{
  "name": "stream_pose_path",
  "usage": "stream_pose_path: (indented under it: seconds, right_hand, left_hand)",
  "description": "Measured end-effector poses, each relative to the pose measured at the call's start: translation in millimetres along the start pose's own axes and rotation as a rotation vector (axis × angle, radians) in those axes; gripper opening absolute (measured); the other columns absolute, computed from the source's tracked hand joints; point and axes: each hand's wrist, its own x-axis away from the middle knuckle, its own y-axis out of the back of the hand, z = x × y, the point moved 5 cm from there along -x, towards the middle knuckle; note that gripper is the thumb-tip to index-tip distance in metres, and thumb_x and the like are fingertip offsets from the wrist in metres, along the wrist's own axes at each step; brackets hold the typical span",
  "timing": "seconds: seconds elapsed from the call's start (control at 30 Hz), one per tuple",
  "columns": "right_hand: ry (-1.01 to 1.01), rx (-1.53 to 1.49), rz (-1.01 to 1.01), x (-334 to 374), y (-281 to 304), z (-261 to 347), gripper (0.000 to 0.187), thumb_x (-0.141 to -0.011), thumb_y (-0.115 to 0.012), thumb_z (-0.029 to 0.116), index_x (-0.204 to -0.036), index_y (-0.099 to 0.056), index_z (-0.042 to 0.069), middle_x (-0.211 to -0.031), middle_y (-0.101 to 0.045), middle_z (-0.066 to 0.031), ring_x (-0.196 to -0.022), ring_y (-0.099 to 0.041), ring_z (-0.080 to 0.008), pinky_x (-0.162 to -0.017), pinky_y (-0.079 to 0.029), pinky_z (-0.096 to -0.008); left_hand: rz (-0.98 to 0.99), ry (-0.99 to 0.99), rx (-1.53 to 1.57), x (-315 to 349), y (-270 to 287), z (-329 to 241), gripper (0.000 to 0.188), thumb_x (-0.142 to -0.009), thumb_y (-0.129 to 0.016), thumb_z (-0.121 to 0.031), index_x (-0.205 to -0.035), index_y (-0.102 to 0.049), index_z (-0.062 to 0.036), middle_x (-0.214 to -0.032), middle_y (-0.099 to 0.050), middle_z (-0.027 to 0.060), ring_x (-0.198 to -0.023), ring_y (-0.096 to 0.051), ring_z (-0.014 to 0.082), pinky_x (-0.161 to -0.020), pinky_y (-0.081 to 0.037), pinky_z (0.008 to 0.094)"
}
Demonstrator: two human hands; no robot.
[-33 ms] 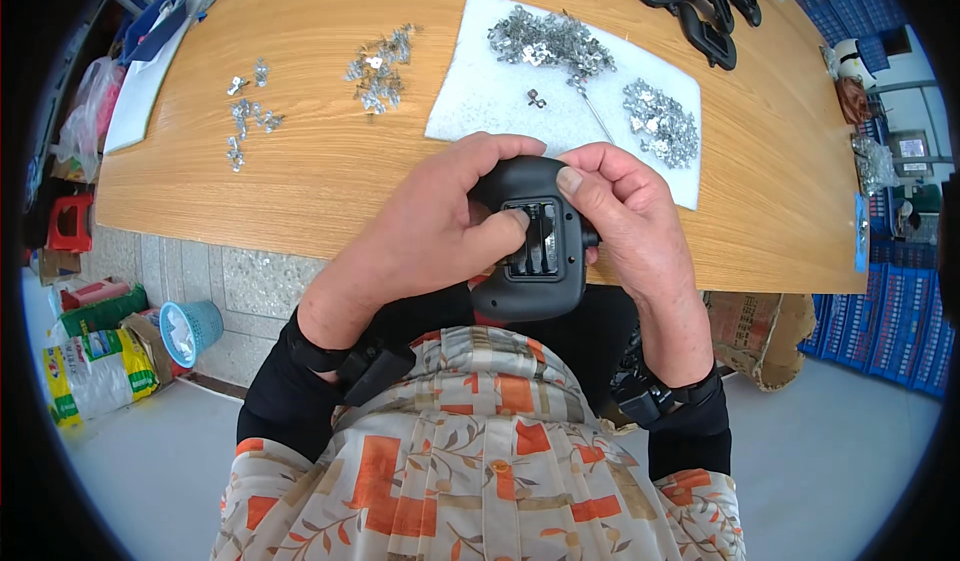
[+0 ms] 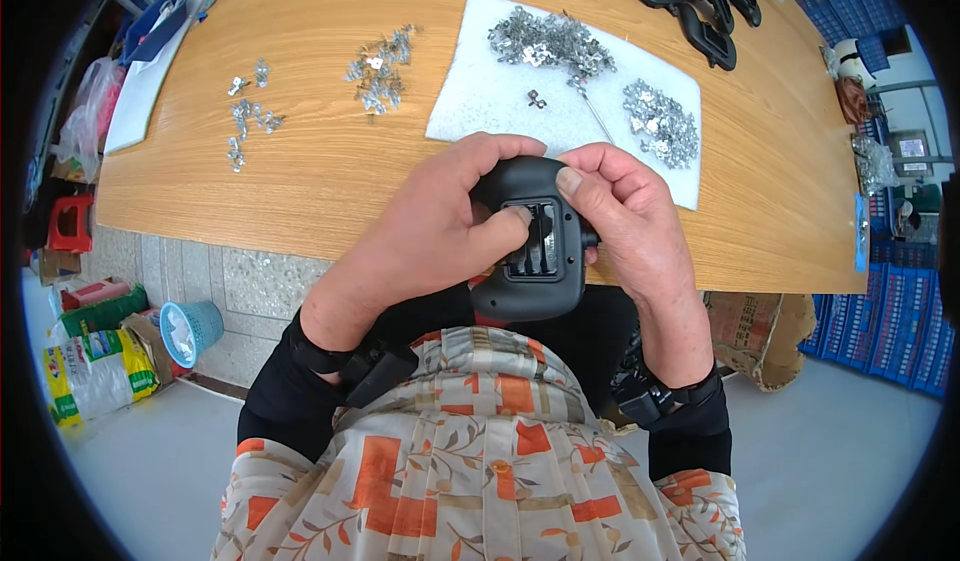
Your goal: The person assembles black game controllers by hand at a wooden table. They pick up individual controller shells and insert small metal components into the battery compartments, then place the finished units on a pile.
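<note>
Between my hands is a black plastic housing with rounded ends and an uncovered battery compartment facing up. My left hand grips its left side, the thumb pressing into the upper part of the compartment. Whatever lies under that thumb is hidden. My right hand pinches the upper right edge, thumb on top and fingers beneath. Beyond the hands, a white foam sheet carries a heap of small metal battery contacts, a second pile, one loose contact and a thin metal rod.
More contacts lie in clusters and smaller groups on the wooden table. Several black housings are stacked at the far right. A blue basket stands on the floor at left; a cardboard box sits under the table's right side.
My left thumb has shifted very slightly inside the battery compartment. The housing and my right hand stay where they were.
</note>
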Motion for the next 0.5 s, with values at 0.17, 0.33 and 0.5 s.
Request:
stream_pose_path:
  seconds: [0.17,0.33,0.5]
  right_hand:
    - [-0.001,0.050,-0.008,1.2,-3.5,0.4,0.016,-0.099,-0.064,0.020,-0.103,-0.064,0.005,-0.075,-0.063,0.0060,-0.060,-0.052,0.0016,-0.048,-0.039,-0.0167]
    - [0.016,-0.020,-0.018,2.1,-5.0,8.4,0.024,-0.101,-0.061,0.025,-0.109,-0.064,0.003,-0.075,-0.063,0.0015,-0.058,-0.053,-0.0018,-0.048,-0.042,-0.0187]
    - [0.088,-0.181,-0.037,2.4,-14.8,15.8,0.031,-0.104,-0.056,0.026,-0.117,-0.062,-0.001,-0.080,-0.064,-0.0032,-0.060,-0.056,-0.0056,-0.051,-0.045,-0.0202]
  left_hand:
    - [-0.022,0.031,-0.037,-0.6,-3.0,6.9,0.047,-0.087,-0.057,0.002,-0.134,-0.051,-0.0001,-0.110,-0.059,0.0048,-0.092,-0.059,0.0079,-0.078,-0.051,0.0230]
    - [-0.014,-0.032,0.015,0.1,-2.6,5.4,0.045,-0.087,-0.053,0.001,-0.133,-0.050,0.0004,-0.110,-0.059,0.0038,-0.099,-0.057,0.0079,-0.081,-0.051,0.0240]
    - [-0.021,0.104,0.480,-5.2,4.5,24.8,0.038,-0.093,-0.047,-0.011,-0.129,-0.054,-0.0001,-0.106,-0.061,0.0054,-0.097,-0.059,0.0128,-0.083,-0.049,0.0269]
